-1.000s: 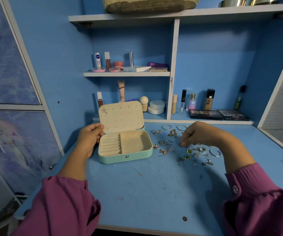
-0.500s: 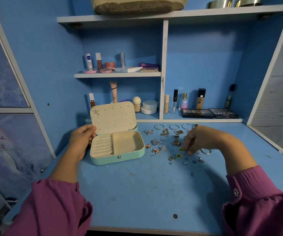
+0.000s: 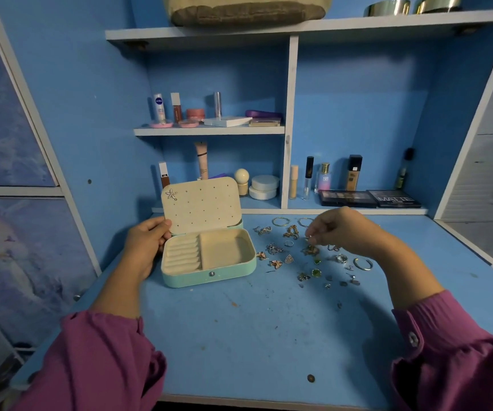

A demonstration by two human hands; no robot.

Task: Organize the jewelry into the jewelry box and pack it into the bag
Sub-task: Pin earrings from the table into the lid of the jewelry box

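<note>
Since the earlier frame our right hand (image 3: 341,229) has lifted off the scattered pieces, and its fingers (image 3: 313,237) now pinch one small silvery piece just above the heap; we cannot tell which kind of piece it is. Our left hand (image 3: 147,243) curls round the left end of the mint-green jewelry box with a cream lining (image 3: 208,259), thumb against the edge of the raised lid (image 3: 200,204). One silver flower-shaped earring (image 3: 171,194) is pinned in the lid's upper left corner. The box sits open near the back edge of the blue worktop (image 3: 254,336), left of centre, its ring rolls on the left and an open compartment on the right. Just right of the box, the loose mix of rings, hoops and earrings (image 3: 307,256) spreads toward the worktop's back right. Beyond the back edge, shelves (image 3: 209,131) carry cosmetic bottles and palettes, and a beige fabric bag (image 3: 248,10) rests on the top shelf.
</note>
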